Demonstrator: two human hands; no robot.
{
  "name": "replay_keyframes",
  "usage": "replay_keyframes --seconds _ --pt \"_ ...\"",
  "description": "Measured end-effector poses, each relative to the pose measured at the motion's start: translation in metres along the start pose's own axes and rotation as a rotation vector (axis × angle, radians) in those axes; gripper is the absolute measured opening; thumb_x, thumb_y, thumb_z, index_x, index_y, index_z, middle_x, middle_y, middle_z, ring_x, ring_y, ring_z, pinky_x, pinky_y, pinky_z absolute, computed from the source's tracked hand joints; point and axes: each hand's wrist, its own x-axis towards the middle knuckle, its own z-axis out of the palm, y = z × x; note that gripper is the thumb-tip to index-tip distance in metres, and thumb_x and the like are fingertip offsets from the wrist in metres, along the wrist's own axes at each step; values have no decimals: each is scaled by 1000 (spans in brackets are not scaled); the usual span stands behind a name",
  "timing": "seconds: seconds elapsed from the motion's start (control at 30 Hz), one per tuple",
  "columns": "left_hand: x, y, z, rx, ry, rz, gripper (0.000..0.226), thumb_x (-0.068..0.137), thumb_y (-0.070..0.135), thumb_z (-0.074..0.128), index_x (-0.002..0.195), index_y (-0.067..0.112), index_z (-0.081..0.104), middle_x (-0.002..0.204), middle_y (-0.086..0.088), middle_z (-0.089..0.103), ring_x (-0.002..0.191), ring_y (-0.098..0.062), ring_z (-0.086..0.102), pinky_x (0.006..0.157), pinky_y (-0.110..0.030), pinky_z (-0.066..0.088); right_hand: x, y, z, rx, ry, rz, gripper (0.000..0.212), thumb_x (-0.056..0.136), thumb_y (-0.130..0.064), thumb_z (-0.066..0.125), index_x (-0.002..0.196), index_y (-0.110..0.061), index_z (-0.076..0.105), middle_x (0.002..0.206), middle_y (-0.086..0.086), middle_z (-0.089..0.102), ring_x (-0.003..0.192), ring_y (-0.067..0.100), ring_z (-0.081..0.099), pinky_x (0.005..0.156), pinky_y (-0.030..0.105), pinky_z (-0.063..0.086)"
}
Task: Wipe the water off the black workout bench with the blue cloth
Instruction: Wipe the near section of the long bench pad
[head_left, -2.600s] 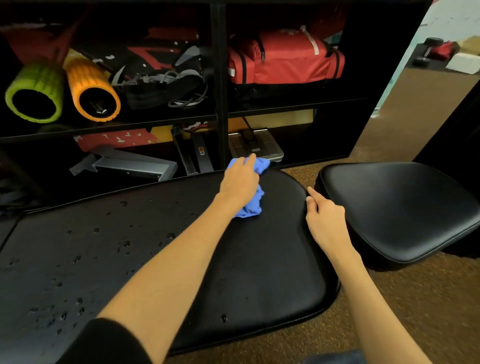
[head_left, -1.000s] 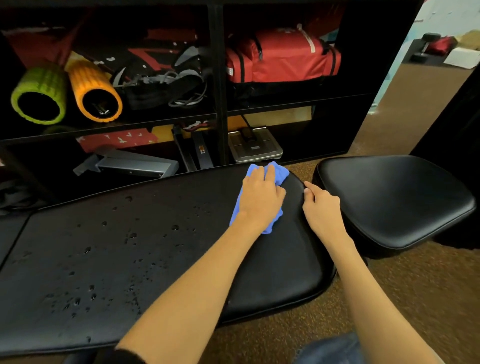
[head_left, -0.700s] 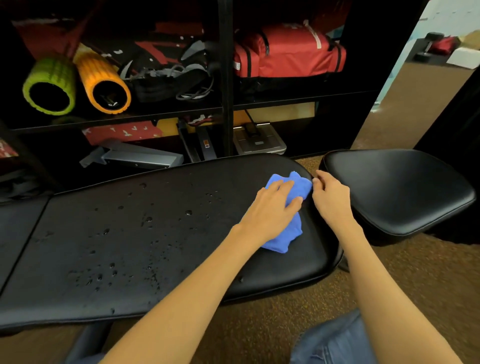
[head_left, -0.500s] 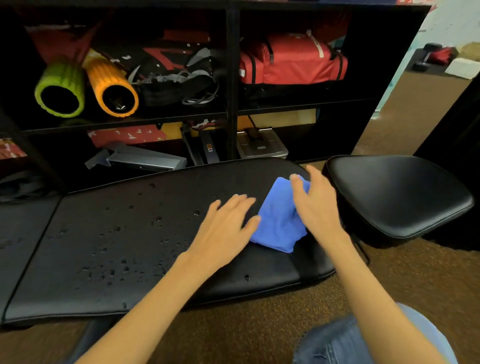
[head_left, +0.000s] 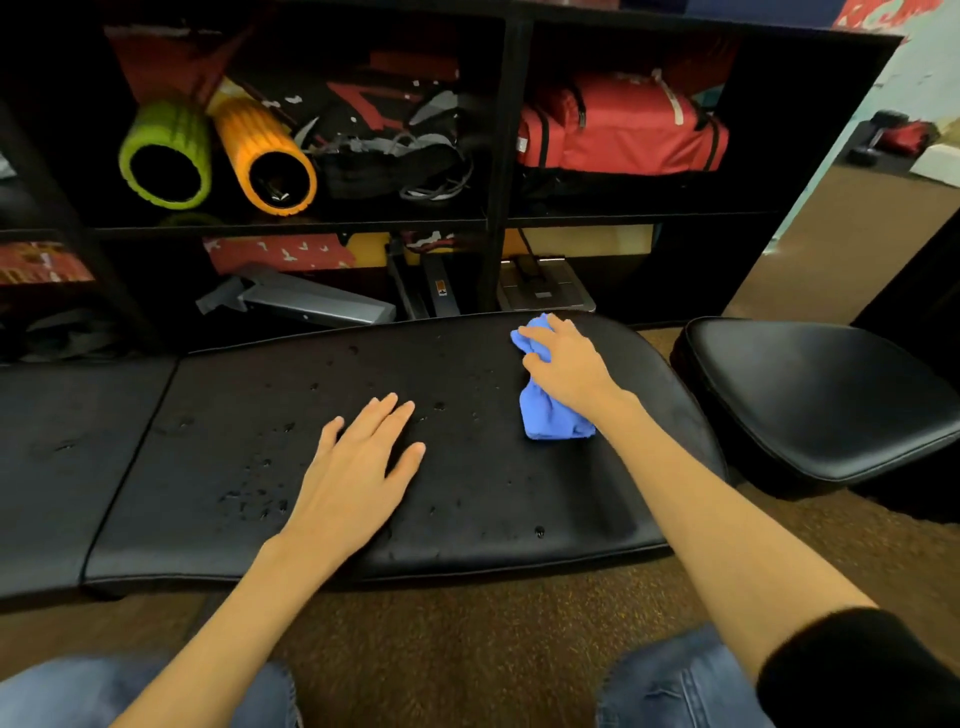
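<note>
The black workout bench (head_left: 519, 493) stretches across the middle of the head view, its padded top dotted with water drops, mostly left of centre. The blue cloth (head_left: 550, 415) lies bunched on the bench's right part, near the far edge. My right hand (head_left: 566, 364) presses down on the cloth, fingers curled over its upper end. My left hand (head_left: 358, 467) rests flat on the wet pad, fingers spread, holding nothing.
A separate black seat pad (head_left: 821, 400) sits to the right across a narrow gap. Behind the bench stands a black shelf unit (head_left: 498, 218) with a green foam roller (head_left: 166, 156), an orange foam roller (head_left: 265, 156) and a red bag (head_left: 623, 130). Brown carpet (head_left: 467, 634) lies below.
The cloth passed from my left hand to my right hand. My left hand slid left and lies flat on the pad. My right hand carried the cloth toward the bench's far edge.
</note>
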Motion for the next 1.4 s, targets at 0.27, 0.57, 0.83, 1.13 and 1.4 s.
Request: replay_keyframes --seconds 0.27,0.57,0.83,1.13,1.4 --pt "0 -5 9 -39 98 16 54 98 47 35 146 24 34 155 5 27 144 -7 17 118 -35 7 -79 24 -21 25 -71 -297 43 95 -24 52 137 -32 46 154 -1 29 142 9 17 113 38 23" --pt "-1 -7 15 -60 131 18 52 97 44 39 144 22 38 153 4 31 143 -8 20 118 -36 8 2 54 -27 -123 91 136 40 92 -19 48 132 -16 49 136 14 48 126 33 41 104 43 35" --pt "-3 -9 13 -83 139 2 51 97 44 39 144 23 39 153 5 32 143 -7 21 119 -35 7 -38 -5 12 -244 145 -80 33 99 -25 37 128 -20 53 133 12 50 126 31 41 100 44 34" --pt "-3 -7 14 -85 153 6 51 98 44 37 145 23 38 153 5 31 143 -7 20 119 -35 6 -107 43 -26 -353 175 -199 30 96 -38 45 119 -27 61 128 5 59 127 22 47 94 43 34" --pt "-4 -8 12 -77 183 1 49 97 42 40 142 22 43 151 3 36 141 -8 25 118 -36 9 -37 31 -7 -158 306 223 35 95 -18 41 126 -8 55 129 20 55 119 39 48 100 42 38"
